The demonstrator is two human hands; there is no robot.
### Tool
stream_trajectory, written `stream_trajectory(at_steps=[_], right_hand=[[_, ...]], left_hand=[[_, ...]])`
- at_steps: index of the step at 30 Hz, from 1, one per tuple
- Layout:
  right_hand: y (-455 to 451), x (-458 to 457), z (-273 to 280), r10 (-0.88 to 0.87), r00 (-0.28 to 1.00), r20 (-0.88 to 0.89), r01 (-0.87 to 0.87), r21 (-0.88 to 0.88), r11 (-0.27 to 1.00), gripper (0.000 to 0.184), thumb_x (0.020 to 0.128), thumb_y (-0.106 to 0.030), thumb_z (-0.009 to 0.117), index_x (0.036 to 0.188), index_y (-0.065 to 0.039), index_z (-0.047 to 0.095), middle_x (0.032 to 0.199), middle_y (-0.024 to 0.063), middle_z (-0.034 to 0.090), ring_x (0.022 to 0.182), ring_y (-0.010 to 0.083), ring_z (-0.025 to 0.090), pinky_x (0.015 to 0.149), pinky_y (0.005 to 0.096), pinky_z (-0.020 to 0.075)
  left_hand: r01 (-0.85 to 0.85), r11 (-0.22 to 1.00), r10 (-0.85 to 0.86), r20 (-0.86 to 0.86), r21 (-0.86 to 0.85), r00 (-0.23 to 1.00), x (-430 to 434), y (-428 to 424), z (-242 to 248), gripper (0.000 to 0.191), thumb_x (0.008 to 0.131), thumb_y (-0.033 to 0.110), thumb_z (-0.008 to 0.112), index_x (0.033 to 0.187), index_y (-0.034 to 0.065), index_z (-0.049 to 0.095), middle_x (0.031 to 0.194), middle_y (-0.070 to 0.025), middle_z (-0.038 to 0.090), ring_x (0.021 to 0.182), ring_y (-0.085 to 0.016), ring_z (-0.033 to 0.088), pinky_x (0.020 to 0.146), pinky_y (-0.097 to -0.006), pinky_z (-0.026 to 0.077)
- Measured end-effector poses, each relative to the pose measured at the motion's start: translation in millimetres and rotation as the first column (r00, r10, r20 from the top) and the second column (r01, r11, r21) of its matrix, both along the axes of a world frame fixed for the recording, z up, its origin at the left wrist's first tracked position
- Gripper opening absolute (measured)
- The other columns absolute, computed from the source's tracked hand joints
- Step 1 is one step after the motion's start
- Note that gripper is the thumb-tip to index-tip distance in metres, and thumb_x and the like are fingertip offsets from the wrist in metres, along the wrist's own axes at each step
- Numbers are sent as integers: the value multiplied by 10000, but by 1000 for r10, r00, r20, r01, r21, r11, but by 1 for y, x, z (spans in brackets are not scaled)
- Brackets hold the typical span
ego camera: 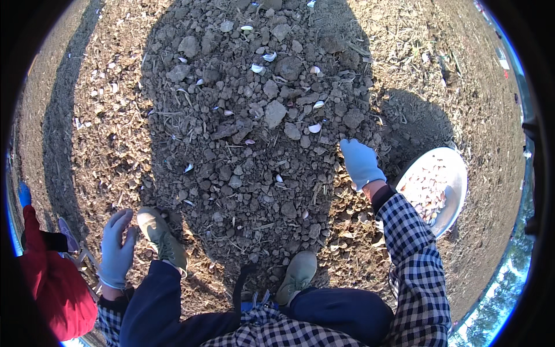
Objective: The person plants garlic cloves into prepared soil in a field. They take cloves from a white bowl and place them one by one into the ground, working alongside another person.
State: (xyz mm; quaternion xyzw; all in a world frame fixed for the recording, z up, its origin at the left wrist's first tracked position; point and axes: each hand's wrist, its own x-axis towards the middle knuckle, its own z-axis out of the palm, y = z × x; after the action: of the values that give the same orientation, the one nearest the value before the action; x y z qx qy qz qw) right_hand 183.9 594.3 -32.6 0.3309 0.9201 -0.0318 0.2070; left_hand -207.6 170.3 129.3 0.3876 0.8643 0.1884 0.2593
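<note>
My right hand [360,161], in a pale work glove, reaches down to the cloddy soil [260,191]. Its fingers are curled under, so whether they pinch anything is hidden. Just beyond it lies a garlic clove [315,128], with another garlic clove [318,104] a little farther off. Beside my right forearm stands a metal bowl [455,204] partly filled with garlic cloves [427,186]. My left hand [117,249], gloved too, hovers by my left knee with thumb and fingers apart and nothing in it. Several more cloves [257,68] are scattered over the shaded ground ahead.
My shoes [162,236] are planted on the soil. At the far left is another person in a red garment [60,290], with a blue-gloved hand [24,194]. Larger clods [275,113] and bits of straw lie about. More pale cloves [114,87] dot the sunlit strip at left.
</note>
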Motion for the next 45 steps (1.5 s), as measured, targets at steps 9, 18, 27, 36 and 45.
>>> stream_trajectory(at_steps=[9, 18, 27, 36, 45], right_hand=[[-10, 6, -8, -197, 978, -62, 190, -101, 977, 179, 947, -91, 528, 1121, -50, 535, 985, 175, 631, 850, 368, 691, 704, 448, 573], [-8, 3, -18, -233, 962, -140, 215, -129, 968, 164, 906, -51, 555, 1069, -60, 570, 948, 176, 648, 879, 384, 681, 741, 473, 558], [-8, -8, -15, -231, 961, -154, 212, -134, 968, 162, 934, -87, 560, 1074, -57, 636, 969, 161, 691, 927, 368, 688, 792, 445, 558], [-58, 92, 12, -685, 681, -257, 580, -381, 720, 211, 953, -159, 581, 1114, -89, 698, 1030, 142, 731, 944, 307, 705, 839, 390, 546], [-54, 17, 21, -681, 611, -404, 430, -553, 714, 233, 983, -192, 561, 1159, -51, 624, 1012, 155, 704, 935, 336, 684, 830, 404, 529]], left_hand=[[180, 984, -180, -61, -6, 982, -5, 25, -16, 312, 913, 57, 647, 1224, 30, 647, 1241, -162, 641, 1144, -322, 611, 979, -384, 483], [219, 973, -221, -18, -74, 975, -4, 17, -21, 299, 911, 51, 636, 1208, 16, 643, 1248, -167, 644, 1148, -336, 618, 984, -393, 487], [172, 985, -172, 64, 12, 983, -1, 30, -29, 282, 944, 44, 618, 1221, 2, 646, 1239, -138, 646, 1143, -259, 631, 955, -326, 506], [70, 994, -80, 121, 86, 989, 5, 2, -25, 261, 974, 64, 598, 1223, 16, 661, 1242, -128, 650, 1118, -228, 639, 943, -306, 506], [38, 998, -42, 97, 40, 994, 8, -1, -15, 240, 967, 68, 607, 1188, 3, 674, 1203, -145, 656, 1065, -232, 657, 900, -318, 527]])
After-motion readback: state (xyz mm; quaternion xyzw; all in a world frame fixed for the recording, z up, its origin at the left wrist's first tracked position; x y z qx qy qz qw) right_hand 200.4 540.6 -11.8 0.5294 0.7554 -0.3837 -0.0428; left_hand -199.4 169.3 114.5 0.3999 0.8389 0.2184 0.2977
